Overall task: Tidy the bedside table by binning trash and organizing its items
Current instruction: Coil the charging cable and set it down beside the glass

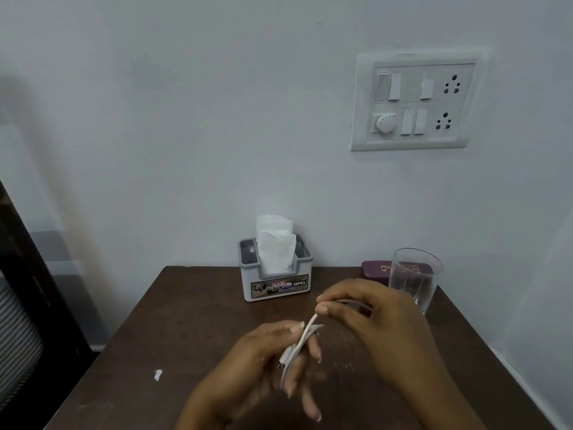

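**A:** What lies at the left of the bedside table?

**B:** A small white scrap, alone on the dark brown wood and well apart from the hands.

**A:** And further in?

**B:** A grey tissue holder stands at the back edge, with white tissues sticking up out of it. In front of it, above the middle of the table, the left hand carries the white cable. It is thin and pale, looped round the extended fingers, and the thumb pins it there. A plug end shows by the fingers, but it is blurred.

**A:** The right hand?

**B:** The right hand pinches the free run of the cable between thumb and forefinger, just above the left hand.

**A:** And at the right?

**B:** A maroon case lies at the back, with a clear glass just in front of it. Both are on the table.
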`<state>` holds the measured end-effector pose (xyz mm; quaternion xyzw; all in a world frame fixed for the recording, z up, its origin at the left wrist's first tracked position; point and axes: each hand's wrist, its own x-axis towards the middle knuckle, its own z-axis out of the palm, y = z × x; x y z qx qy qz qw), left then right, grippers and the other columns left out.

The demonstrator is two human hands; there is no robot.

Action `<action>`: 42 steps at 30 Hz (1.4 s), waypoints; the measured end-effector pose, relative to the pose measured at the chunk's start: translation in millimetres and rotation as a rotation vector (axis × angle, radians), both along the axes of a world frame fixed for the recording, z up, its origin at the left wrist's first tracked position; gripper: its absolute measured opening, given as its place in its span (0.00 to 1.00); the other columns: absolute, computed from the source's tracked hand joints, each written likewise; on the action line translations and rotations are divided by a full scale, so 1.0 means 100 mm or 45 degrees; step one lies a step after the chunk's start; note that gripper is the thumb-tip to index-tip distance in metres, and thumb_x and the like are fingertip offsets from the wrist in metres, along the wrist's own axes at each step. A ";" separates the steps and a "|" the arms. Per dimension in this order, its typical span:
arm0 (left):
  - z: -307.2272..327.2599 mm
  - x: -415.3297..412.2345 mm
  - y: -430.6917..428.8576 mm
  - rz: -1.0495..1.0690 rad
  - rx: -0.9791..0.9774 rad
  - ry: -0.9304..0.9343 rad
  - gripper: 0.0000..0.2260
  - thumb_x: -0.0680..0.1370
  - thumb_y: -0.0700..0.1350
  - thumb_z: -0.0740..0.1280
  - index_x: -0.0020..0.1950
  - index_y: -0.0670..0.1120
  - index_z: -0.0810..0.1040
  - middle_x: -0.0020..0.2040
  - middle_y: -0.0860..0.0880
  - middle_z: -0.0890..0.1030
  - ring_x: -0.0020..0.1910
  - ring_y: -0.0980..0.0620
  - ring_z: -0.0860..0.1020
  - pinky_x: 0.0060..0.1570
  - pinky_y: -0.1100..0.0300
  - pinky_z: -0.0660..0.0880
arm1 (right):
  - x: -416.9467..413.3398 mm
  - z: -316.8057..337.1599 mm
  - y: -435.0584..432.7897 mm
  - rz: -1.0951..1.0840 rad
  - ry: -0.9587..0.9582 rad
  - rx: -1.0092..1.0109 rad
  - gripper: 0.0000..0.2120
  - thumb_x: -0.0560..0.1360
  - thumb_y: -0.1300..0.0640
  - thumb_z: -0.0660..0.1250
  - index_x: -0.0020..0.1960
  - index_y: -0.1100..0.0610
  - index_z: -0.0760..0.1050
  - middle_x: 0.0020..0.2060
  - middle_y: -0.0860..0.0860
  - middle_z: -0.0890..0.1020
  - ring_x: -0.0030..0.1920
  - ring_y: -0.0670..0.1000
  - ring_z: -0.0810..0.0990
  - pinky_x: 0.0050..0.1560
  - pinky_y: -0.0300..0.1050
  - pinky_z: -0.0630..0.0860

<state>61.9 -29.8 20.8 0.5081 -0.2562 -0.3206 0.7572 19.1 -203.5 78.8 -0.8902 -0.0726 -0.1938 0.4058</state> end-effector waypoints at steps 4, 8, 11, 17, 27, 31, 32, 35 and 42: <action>0.04 -0.07 -0.10 -0.186 -0.548 0.257 0.14 0.82 0.43 0.51 0.49 0.36 0.71 0.22 0.47 0.62 0.27 0.46 0.80 0.58 0.39 0.72 | 0.05 -0.06 0.03 0.046 -0.038 0.162 0.03 0.69 0.49 0.71 0.41 0.42 0.81 0.38 0.38 0.83 0.41 0.41 0.81 0.45 0.46 0.78; 0.05 -0.05 -0.12 -0.121 -0.932 0.277 0.15 0.83 0.47 0.47 0.51 0.39 0.69 0.25 0.52 0.57 0.19 0.56 0.62 0.71 0.39 0.56 | 0.09 -0.13 0.09 -0.006 -0.133 0.134 0.05 0.71 0.45 0.66 0.44 0.41 0.79 0.40 0.41 0.83 0.42 0.44 0.81 0.44 0.47 0.77; -0.03 0.11 -0.06 -0.114 -1.119 0.318 0.15 0.83 0.49 0.48 0.52 0.42 0.70 0.28 0.52 0.63 0.23 0.56 0.66 0.73 0.41 0.48 | 0.11 -0.20 0.13 -0.016 -0.068 -0.042 0.11 0.69 0.38 0.57 0.49 0.35 0.74 0.42 0.41 0.82 0.41 0.43 0.80 0.45 0.47 0.77; -0.04 0.22 -0.03 0.390 -1.097 0.327 0.08 0.77 0.49 0.62 0.44 0.46 0.77 0.29 0.51 0.76 0.38 0.51 0.84 0.62 0.34 0.67 | 0.08 -0.36 0.43 0.143 0.285 -0.496 0.07 0.79 0.50 0.55 0.55 0.47 0.69 0.51 0.50 0.79 0.54 0.54 0.78 0.46 0.44 0.71; -0.08 0.12 -0.11 0.865 0.309 -0.481 0.12 0.78 0.46 0.59 0.42 0.42 0.76 0.40 0.45 0.85 0.42 0.48 0.83 0.42 0.61 0.77 | -0.14 -0.11 0.44 -0.027 0.348 -0.799 0.13 0.79 0.51 0.55 0.62 0.45 0.69 0.57 0.48 0.75 0.60 0.54 0.75 0.52 0.46 0.71; -0.13 0.05 -0.07 0.515 0.695 -0.504 0.13 0.81 0.50 0.57 0.40 0.47 0.75 0.33 0.46 0.81 0.36 0.43 0.81 0.43 0.53 0.76 | -0.16 0.01 0.29 -0.158 0.238 -0.944 0.08 0.80 0.51 0.56 0.59 0.46 0.69 0.45 0.49 0.66 0.58 0.52 0.75 0.42 0.44 0.63; -0.10 0.03 -0.06 0.420 0.676 -0.420 0.14 0.81 0.49 0.56 0.42 0.45 0.76 0.31 0.42 0.80 0.36 0.39 0.81 0.42 0.53 0.76 | -0.16 0.04 0.26 -0.216 0.198 -0.961 0.06 0.79 0.52 0.58 0.56 0.47 0.70 0.45 0.48 0.66 0.55 0.52 0.76 0.41 0.44 0.62; 0.05 -0.02 -0.03 0.296 0.492 -0.212 0.16 0.80 0.50 0.57 0.43 0.42 0.78 0.24 0.42 0.74 0.33 0.38 0.79 0.40 0.58 0.77 | -0.12 0.04 0.14 -0.342 -0.017 -0.932 0.07 0.67 0.51 0.74 0.40 0.46 0.77 0.36 0.45 0.76 0.35 0.49 0.78 0.34 0.41 0.62; 0.08 -0.04 0.01 0.054 -0.065 0.201 0.12 0.75 0.49 0.63 0.39 0.40 0.74 0.22 0.45 0.70 0.17 0.47 0.73 0.41 0.46 0.80 | -0.03 -0.03 0.13 -0.122 -0.193 -0.509 0.13 0.72 0.43 0.54 0.44 0.42 0.77 0.41 0.39 0.77 0.39 0.42 0.77 0.35 0.36 0.71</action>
